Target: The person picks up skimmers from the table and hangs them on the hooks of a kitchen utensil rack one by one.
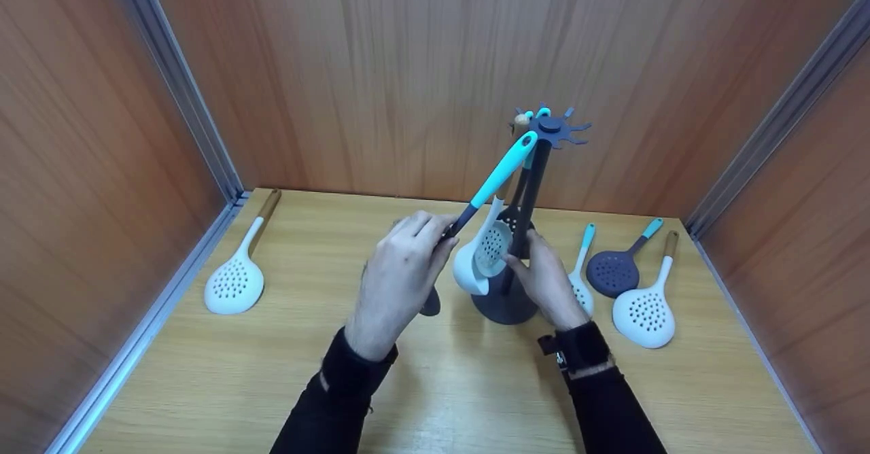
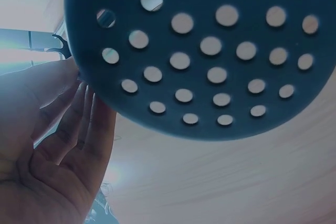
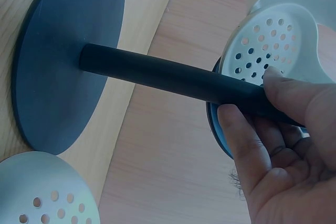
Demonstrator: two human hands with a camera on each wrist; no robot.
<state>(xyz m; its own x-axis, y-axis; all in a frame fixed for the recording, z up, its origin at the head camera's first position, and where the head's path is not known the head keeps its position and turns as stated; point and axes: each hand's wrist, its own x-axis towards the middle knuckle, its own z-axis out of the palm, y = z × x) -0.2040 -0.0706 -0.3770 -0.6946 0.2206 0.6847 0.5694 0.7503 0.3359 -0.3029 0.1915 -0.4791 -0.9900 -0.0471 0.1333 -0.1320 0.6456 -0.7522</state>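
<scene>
My left hand (image 1: 404,264) holds a dark skimmer (image 1: 461,221) with a turquoise handle, pinching it low on the neck. The handle slants up to the right, its tip overlapping the stand's top in the head view. Most of its perforated head (image 2: 252,30) is hidden behind the hand there but fills the left wrist view. My right hand (image 1: 547,281) grips the black pole of a utensil stand (image 3: 157,77), thumb on one side and fingers on the other. From the stand's hooked top (image 1: 550,126) hang a white ladle (image 1: 465,270), a small white perforated spoon (image 1: 494,247) and a dark perforated utensil (image 1: 508,216).
On the table's left lies a white skimmer (image 1: 234,285) with a wooden handle. Right of the stand lie a white slotted utensil (image 1: 577,281), a dark skimmer (image 1: 612,272) and a white wooden-handled skimmer (image 1: 642,318). Wooden panels (image 1: 421,80) enclose the back and sides.
</scene>
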